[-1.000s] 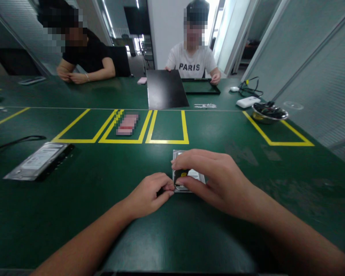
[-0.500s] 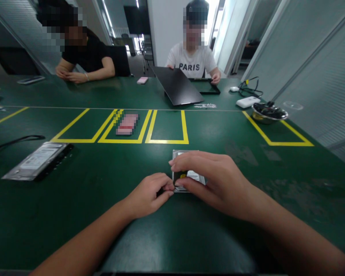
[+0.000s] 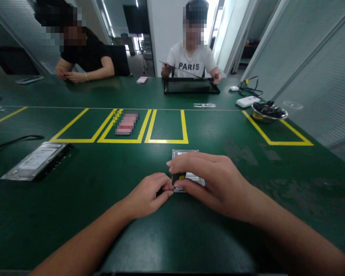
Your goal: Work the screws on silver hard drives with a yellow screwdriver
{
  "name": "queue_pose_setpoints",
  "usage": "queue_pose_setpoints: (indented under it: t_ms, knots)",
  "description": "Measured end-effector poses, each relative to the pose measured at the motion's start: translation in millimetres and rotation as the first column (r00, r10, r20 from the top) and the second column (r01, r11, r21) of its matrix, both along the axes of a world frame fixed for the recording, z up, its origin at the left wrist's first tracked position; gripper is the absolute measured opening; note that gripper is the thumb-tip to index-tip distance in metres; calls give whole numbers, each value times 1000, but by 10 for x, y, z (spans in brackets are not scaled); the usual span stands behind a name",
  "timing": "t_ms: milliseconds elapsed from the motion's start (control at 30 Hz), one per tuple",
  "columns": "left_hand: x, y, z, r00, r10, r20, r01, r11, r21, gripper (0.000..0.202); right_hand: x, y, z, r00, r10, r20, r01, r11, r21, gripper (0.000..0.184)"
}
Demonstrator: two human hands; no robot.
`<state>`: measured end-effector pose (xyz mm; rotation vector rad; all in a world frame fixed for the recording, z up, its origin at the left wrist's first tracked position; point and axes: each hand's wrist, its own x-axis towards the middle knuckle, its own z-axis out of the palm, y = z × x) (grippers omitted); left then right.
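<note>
A small silver hard drive (image 3: 194, 177) with a white label lies flat on the green table in front of me, partly covered by my right hand. My left hand (image 3: 153, 193) is closed, its curled fingertips at the drive's lower left edge. Over the drive arches my right hand (image 3: 215, 178), thumb and fingers closed around a small black object (image 3: 176, 177) with a yellow mark. Its kind is not clear, since the fingers hide most of it. A larger hard drive (image 3: 36, 160) rests on the table to the left.
Yellow tape outlines (image 3: 166, 141) mark the table. A pink pixelated item (image 3: 127, 124) sits inside one. On the right stand a metal bowl (image 3: 269, 115) of dark items and a white box (image 3: 247, 101). Across the table, a person handles a thin panel above a black frame (image 3: 191, 92); another person sits left.
Both my hands stay nearly still at the drive. Across the table, the person has lifted and tilted the dark panel back, so the black frame beneath shows more fully.
</note>
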<state>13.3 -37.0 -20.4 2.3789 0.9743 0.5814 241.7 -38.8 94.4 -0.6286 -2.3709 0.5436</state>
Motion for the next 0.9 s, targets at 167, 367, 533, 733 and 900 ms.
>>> queue_pose_setpoints:
  t_ms: [167,367,533,733,900]
  knots:
    - [0,-12,13,1000,3,13,-3,1000,-10,2,20,7,11,1000,0,24,0,1000,0,22]
    - [9,-6,14,1000,13,27,-12,999,-32,4,13,19,9,1000,6,-9,-6,1000,1,24]
    - [14,-10,7,999,35,31,-34,998,-53,8,-32,25,-8,998,17,-66,-15,1000,19,21]
    - [14,-3,2,999,39,24,-37,998,-59,10,-40,32,-67,994,-5,-112,10,999,36,23]
    - [15,-4,6,999,24,29,-22,996,-88,7,-32,25,-60,994,-13,-112,16,999,31,21]
